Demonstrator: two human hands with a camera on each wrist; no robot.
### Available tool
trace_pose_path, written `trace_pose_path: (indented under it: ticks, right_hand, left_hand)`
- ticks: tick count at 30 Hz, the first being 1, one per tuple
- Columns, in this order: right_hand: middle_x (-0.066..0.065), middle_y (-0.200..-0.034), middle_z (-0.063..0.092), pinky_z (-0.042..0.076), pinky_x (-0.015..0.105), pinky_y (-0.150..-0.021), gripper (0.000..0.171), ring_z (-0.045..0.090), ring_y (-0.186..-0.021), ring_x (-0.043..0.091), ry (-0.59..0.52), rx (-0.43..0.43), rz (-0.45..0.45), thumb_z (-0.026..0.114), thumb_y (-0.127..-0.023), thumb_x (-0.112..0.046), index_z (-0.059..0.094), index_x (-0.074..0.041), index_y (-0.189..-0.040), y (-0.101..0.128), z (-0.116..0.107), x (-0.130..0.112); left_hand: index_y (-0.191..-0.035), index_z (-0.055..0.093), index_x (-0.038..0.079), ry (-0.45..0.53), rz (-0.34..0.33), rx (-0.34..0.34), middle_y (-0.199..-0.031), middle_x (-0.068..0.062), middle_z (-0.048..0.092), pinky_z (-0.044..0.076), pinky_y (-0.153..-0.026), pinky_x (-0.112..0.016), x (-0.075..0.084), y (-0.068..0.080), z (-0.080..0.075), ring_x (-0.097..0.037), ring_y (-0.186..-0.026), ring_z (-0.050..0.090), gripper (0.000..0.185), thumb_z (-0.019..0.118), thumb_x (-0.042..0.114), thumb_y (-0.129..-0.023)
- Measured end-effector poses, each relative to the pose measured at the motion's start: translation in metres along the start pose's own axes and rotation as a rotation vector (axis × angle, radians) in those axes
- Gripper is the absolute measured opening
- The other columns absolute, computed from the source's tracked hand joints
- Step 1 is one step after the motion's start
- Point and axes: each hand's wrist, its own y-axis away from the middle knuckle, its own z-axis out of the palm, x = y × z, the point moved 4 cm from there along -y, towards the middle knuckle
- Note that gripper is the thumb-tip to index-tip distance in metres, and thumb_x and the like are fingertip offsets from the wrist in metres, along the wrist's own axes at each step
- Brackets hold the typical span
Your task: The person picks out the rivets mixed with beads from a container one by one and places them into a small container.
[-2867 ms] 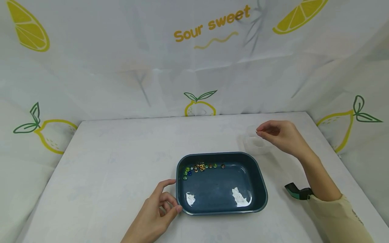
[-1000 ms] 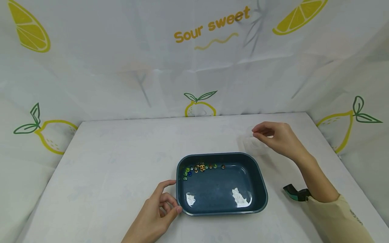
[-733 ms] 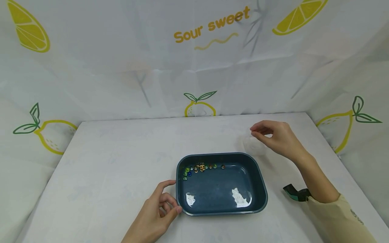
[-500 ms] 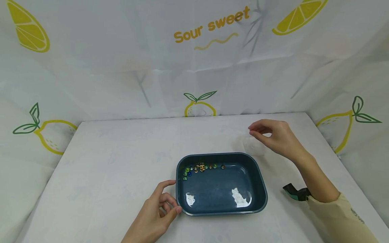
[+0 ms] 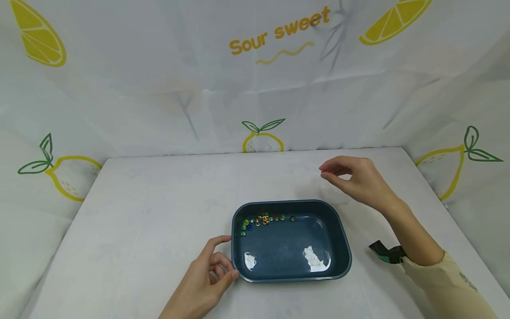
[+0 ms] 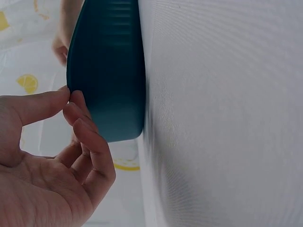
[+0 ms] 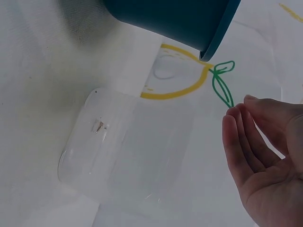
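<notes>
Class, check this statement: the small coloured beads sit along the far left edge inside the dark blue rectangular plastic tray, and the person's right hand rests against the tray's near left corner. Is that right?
Not quite. The left hand, not the right, touches the dark blue rectangular plastic tray at its near left corner, as the head view shows. The right hand is raised beyond the tray's far right corner. The small coloured beads do lie along the far left edge.

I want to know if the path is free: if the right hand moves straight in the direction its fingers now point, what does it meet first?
The right hand points left, above the table and behind the blue tray. The way looks free in the head view; height is unclear.
</notes>
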Motion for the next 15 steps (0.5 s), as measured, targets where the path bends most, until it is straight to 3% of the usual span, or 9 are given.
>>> trace_pose_path:
  ticks: [9,15]
  right_hand:
    - [0.0,-0.102,0.083,0.055,0.006,-0.087,0.018,0.073,-0.09,-0.002,-0.085,-0.036,-0.013,0.084,-0.093,-0.004,0.081,-0.011,-0.11,-0.003,0.001,-0.014]
    - [-0.001,-0.102,0.083,0.056,0.007,-0.088,0.02,0.073,-0.09,-0.002,-0.16,-0.073,-0.051,0.083,-0.093,-0.002,0.081,-0.011,-0.11,-0.007,0.003,-0.027]
  left_hand:
    - [-0.156,0.046,0.018,-0.005,0.007,0.001,-0.091,0.004,0.073,0.05,-0.059,-0.02,0.002,0.001,-0.001,-0.004,-0.065,0.058,0.07,0.083,0.014,-0.095]
    - [-0.156,0.046,0.016,0.008,0.028,-0.001,-0.091,0.003,0.073,0.05,-0.059,-0.021,0.002,0.001,-0.001,-0.004,-0.067,0.059,0.07,0.082,0.014,-0.096]
